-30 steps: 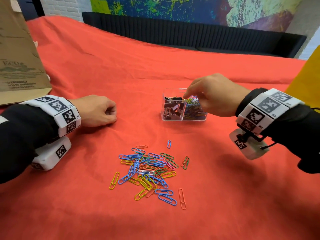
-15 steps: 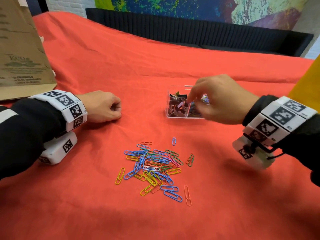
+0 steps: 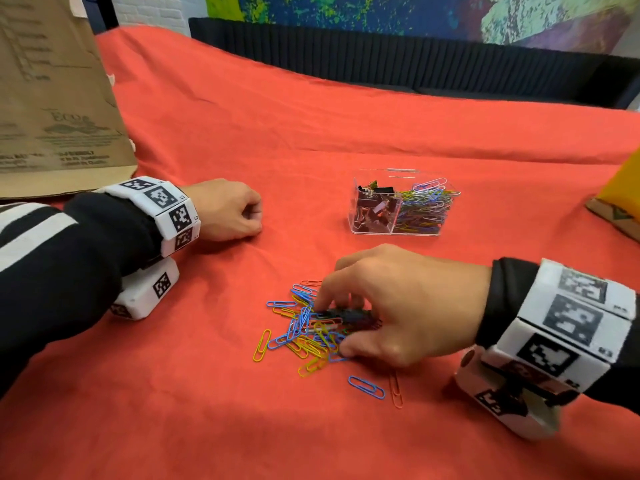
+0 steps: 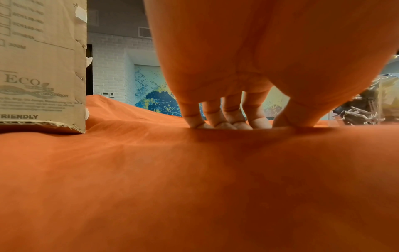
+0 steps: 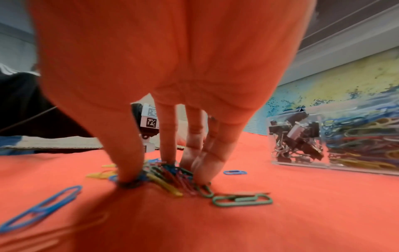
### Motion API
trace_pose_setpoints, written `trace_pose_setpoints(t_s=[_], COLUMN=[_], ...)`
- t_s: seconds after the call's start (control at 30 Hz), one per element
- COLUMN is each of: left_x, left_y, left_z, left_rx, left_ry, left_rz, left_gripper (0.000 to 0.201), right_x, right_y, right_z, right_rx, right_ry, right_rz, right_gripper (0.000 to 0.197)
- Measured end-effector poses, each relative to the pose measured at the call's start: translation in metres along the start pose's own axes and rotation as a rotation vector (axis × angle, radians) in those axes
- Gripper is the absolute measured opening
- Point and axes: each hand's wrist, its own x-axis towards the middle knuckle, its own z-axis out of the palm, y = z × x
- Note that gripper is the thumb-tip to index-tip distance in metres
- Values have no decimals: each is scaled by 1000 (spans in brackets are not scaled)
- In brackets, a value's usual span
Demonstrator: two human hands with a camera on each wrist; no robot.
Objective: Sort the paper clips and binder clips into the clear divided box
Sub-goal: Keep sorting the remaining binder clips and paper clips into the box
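A pile of coloured paper clips lies on the red cloth at the near centre. My right hand is down on the pile, thumb on the near side and fingers on the far side, pinching a bunch of clips between them. Behind it stands the clear divided box, with black binder clips in its left compartment and paper clips in its right one. My left hand rests on the cloth at the left, loosely curled and holding nothing.
A brown cardboard box stands at the far left. A yellow and cardboard object sits at the right edge. A dark sofa runs behind the table. A blue clip and an orange clip lie apart near the pile.
My right hand has left the box and come down towards me onto the paper clip pile, closing round some clips. The left hand has stayed put.
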Motion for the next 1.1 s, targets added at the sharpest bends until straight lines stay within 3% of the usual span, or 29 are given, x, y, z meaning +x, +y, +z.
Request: trace_pose_setpoints(t_s=[0.13,0.53,0.83,1.1], left_x=[0,2,1,0], left_y=[0,-3,-1,0], left_z=[0,1,0,0], left_rx=[-3,-11,-2,-10], left_ry=[-2,-13,-7,-11], left_rz=[-6,-14,-7,-2], left_gripper=[15,15,15,15], right_x=[0,-30,-24,5], right_y=[1,48,125,143], right_z=[0,-54,-102,-82], right_rx=[12,226,48,-100], right_ry=[76,213,486,430], right_rz=[0,218,493,555], right_gripper=[9,11,6,11])
